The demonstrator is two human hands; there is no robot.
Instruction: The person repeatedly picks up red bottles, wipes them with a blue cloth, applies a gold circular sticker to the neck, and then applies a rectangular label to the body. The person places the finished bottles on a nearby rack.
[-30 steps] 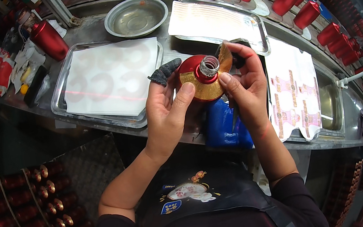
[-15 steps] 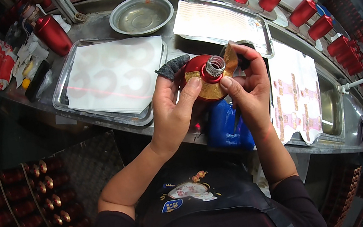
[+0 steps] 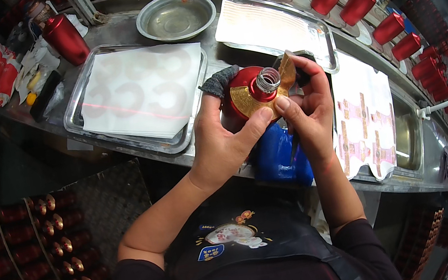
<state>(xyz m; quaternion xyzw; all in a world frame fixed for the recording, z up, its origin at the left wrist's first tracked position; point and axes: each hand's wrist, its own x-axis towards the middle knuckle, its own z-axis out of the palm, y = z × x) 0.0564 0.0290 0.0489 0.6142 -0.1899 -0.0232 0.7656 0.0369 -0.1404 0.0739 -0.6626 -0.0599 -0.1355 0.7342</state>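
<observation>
While snug around a red bottle (image 3: 248, 77), 2 half-curled hands (image 3: 223, 140), thumbs on its gold label (image 3: 244, 100).

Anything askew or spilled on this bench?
No spill visible. The gold label lies against the red bottle on the left, but its right end stands up off it at the right hand, so it looks half attached. A thin red line, possibly light, slants across the white sheets.

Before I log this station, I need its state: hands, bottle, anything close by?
Left hand cradling red bottle, thumb on gold label. Right hand holding label's raised end. Bottle neck uncapped. Blue glossy object below in view, partly hidden.
</observation>
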